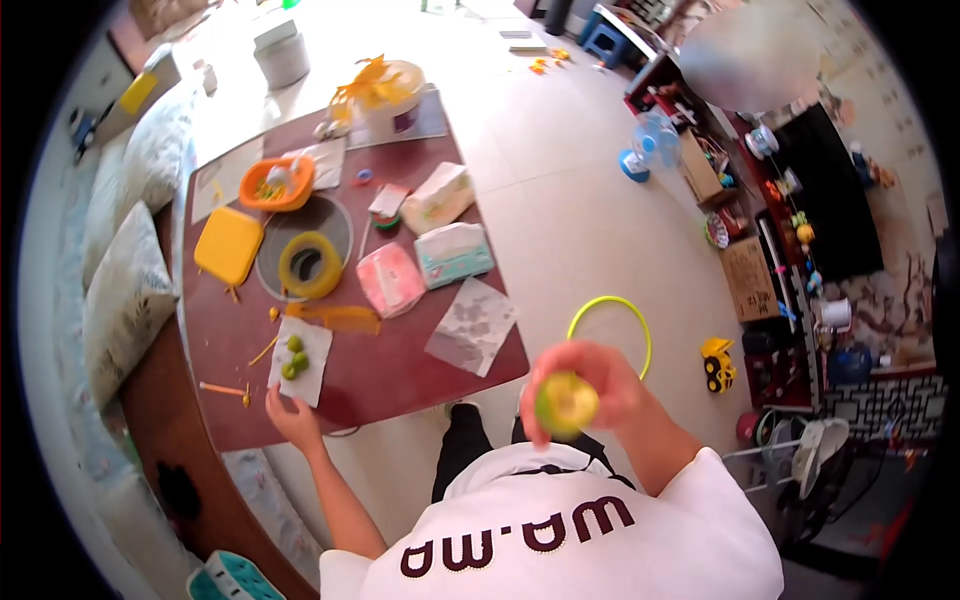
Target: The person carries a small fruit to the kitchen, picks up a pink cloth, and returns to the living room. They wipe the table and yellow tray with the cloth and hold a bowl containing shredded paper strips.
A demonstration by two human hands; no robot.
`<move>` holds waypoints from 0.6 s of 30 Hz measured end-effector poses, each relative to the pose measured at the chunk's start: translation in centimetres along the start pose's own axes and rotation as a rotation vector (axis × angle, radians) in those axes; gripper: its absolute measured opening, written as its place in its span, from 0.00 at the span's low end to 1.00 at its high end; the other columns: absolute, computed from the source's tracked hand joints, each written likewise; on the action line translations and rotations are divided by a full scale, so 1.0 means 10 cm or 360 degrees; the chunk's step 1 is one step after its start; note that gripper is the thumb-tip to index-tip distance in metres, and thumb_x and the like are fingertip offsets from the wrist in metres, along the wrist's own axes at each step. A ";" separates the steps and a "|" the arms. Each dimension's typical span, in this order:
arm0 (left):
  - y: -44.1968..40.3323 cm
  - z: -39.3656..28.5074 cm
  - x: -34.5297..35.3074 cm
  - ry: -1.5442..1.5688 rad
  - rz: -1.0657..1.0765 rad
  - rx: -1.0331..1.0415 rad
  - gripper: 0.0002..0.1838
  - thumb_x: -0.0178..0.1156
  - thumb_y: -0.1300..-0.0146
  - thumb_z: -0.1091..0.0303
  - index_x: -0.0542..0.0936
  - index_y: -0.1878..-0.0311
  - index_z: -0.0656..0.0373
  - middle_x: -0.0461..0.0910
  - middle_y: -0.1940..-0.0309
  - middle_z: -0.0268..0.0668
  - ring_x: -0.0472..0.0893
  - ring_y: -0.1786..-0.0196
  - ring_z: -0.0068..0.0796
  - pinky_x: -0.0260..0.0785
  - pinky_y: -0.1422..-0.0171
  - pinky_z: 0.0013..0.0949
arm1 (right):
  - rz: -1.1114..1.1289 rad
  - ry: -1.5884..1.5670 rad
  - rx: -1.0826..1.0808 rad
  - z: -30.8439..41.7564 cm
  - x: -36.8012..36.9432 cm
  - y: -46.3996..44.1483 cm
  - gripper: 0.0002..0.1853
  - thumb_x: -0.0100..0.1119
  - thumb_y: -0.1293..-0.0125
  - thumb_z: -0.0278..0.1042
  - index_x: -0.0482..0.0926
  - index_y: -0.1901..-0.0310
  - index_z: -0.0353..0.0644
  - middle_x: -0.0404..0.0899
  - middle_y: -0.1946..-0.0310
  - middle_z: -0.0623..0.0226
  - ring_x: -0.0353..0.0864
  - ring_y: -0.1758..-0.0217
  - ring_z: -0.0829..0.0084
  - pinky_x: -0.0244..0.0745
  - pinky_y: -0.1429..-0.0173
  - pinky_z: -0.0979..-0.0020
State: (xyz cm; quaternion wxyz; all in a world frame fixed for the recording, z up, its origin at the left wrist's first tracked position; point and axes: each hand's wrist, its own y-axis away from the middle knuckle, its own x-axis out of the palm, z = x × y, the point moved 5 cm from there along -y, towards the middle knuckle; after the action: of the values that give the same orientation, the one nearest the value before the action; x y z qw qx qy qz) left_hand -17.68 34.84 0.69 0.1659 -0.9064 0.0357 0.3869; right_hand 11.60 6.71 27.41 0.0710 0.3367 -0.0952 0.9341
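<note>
My right hand (590,378) is raised near the camera, off the table's right front corner. Its fingers are closed around a round green fruit (567,403) with a yellow face turned toward me; it is blurred, and I cannot tell whether that face is cut or peeled. At the table's front edge, my left hand (293,415) has its fingers apart by the lower left corner of a white sheet of paper (312,373). Several small green fruits (295,358) lie on that sheet. Behind it rests an orange-yellow comb (345,319).
The dark red table (400,390) carries a roll of yellow tape (310,265), a yellow lid (229,246), an orange bowl (277,184), tissue packs (453,254), a patterned sheet (473,326) and a white bucket (390,105). A green hoop (648,335) lies on the floor.
</note>
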 end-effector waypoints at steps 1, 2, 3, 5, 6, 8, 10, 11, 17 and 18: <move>0.08 -0.09 -0.01 0.0017 0.0033 -0.0049 0.23 0.53 0.49 0.79 0.72 0.46 0.61 0.70 0.46 0.45 0.70 0.44 0.43 0.60 0.38 0.38 | 0.0116 -0.0223 0.0014 0.11 0.12 0.12 0.29 0.64 0.42 0.31 0.64 0.42 0.30 0.73 0.51 0.50 0.75 0.48 0.63 0.72 0.46 0.63; 0.16 -0.19 0.02 0.0032 0.0068 -0.0097 0.22 0.53 0.48 0.80 0.72 0.46 0.60 0.70 0.47 0.43 0.71 0.45 0.40 0.62 0.40 0.36 | 0.0218 -0.0180 -0.0143 0.26 0.24 0.19 0.30 0.66 0.45 0.31 0.66 0.44 0.27 0.72 0.50 0.50 0.73 0.47 0.63 0.69 0.44 0.64; 0.23 -0.40 0.07 0.0043 0.0090 -0.0049 0.22 0.53 0.48 0.80 0.72 0.46 0.60 0.70 0.47 0.43 0.71 0.45 0.40 0.62 0.40 0.36 | 0.0377 0.0047 -0.0230 0.44 0.34 0.25 0.28 0.67 0.46 0.32 0.69 0.46 0.26 0.71 0.48 0.51 0.72 0.48 0.63 0.67 0.44 0.65; 0.43 -0.82 0.15 0.0186 0.0147 0.0018 0.21 0.53 0.46 0.80 0.73 0.46 0.59 0.70 0.47 0.39 0.72 0.48 0.34 0.65 0.45 0.33 | 0.0535 0.0290 -0.0480 0.77 0.47 0.40 0.27 0.67 0.45 0.32 0.71 0.47 0.27 0.70 0.54 0.58 0.71 0.57 0.69 0.67 0.47 0.67; 0.52 -1.00 0.22 0.0182 0.0155 0.0053 0.21 0.53 0.46 0.80 0.73 0.46 0.59 0.70 0.47 0.39 0.72 0.48 0.34 0.65 0.45 0.33 | 0.0573 0.0323 -0.0395 0.88 0.49 0.54 0.27 0.64 0.42 0.39 0.71 0.47 0.29 0.68 0.56 0.61 0.70 0.58 0.71 0.65 0.46 0.69; 0.74 -1.46 0.43 0.0491 0.0246 0.0162 0.21 0.52 0.45 0.80 0.73 0.46 0.58 0.71 0.47 0.37 0.72 0.48 0.31 0.65 0.46 0.32 | 0.0544 0.0197 -0.0669 1.00 0.44 0.83 0.24 0.67 0.44 0.40 0.77 0.52 0.30 0.73 0.57 0.58 0.75 0.61 0.69 0.72 0.61 0.77; 1.01 -2.09 0.54 0.0484 0.0228 0.0226 0.20 0.53 0.45 0.80 0.73 0.47 0.58 0.72 0.48 0.36 0.72 0.48 0.31 0.64 0.45 0.32 | 0.0647 0.0234 -0.0742 1.19 0.38 1.16 0.23 0.67 0.44 0.39 0.77 0.52 0.29 0.72 0.58 0.58 0.75 0.61 0.70 0.73 0.61 0.76; 1.16 -2.35 0.64 0.0567 0.0304 0.0260 0.20 0.53 0.45 0.80 0.73 0.47 0.58 0.72 0.49 0.36 0.73 0.49 0.31 0.64 0.45 0.31 | 0.0646 0.0188 -0.0699 1.29 0.34 1.34 0.23 0.67 0.44 0.39 0.77 0.52 0.28 0.73 0.58 0.57 0.75 0.62 0.70 0.73 0.61 0.76; 2.15 -3.31 1.39 0.0680 0.0803 0.0570 0.19 0.53 0.46 0.81 0.73 0.49 0.60 0.73 0.51 0.36 0.73 0.52 0.30 0.65 0.49 0.31 | 0.0338 0.0155 -0.1044 1.85 0.02 2.53 0.23 0.66 0.43 0.40 0.76 0.51 0.30 0.75 0.58 0.57 0.75 0.62 0.69 0.72 0.62 0.75; 2.31 -3.46 1.52 0.0718 0.0962 0.0564 0.19 0.52 0.47 0.81 0.74 0.50 0.60 0.72 0.52 0.37 0.73 0.52 0.30 0.66 0.50 0.30 | 0.0272 0.0169 -0.0912 1.91 -0.03 2.73 0.23 0.65 0.42 0.40 0.76 0.51 0.30 0.75 0.58 0.58 0.76 0.61 0.68 0.72 0.62 0.74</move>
State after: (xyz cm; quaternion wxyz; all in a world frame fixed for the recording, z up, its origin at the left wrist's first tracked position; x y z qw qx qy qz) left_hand 12.33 2.67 5.92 0.1862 -0.8746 0.4016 0.1978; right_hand 18.18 -24.17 38.11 0.0892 0.2444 -0.3789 0.8881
